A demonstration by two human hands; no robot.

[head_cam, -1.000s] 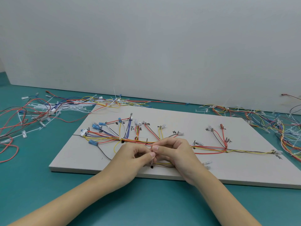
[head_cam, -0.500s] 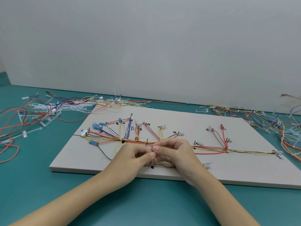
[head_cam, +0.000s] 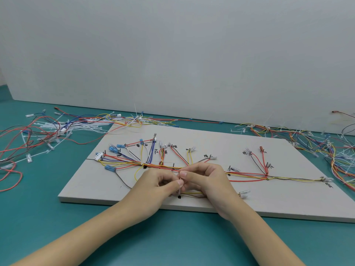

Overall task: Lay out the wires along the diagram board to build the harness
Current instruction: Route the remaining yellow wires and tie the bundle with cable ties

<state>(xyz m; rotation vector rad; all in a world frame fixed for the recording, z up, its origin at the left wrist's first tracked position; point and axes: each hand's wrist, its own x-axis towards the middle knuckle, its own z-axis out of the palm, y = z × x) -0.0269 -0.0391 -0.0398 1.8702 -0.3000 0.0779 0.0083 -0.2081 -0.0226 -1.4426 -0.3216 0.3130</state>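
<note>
A pale diagram board (head_cam: 221, 139) lies flat on the teal table, with handwritten marks and a harness of red, yellow, blue and black wires (head_cam: 247, 174) spread along it. Blue connectors (head_cam: 110, 167) and a white plug (head_cam: 98, 156) sit at its left branches. My left hand (head_cam: 159, 184) and my right hand (head_cam: 206, 180) meet at the board's front middle. Both pinch a thin white cable tie (head_cam: 179, 190) at the wire bundle, thumbs tip to tip. Yellow and brown wires (head_cam: 192, 193) run under my right hand.
Loose wires and white cable ties (head_cam: 48, 131) are heaped on the table to the left of the board. Another tangle of wires (head_cam: 326, 148) lies at the right. A grey wall panel (head_cam: 172, 54) stands behind the board.
</note>
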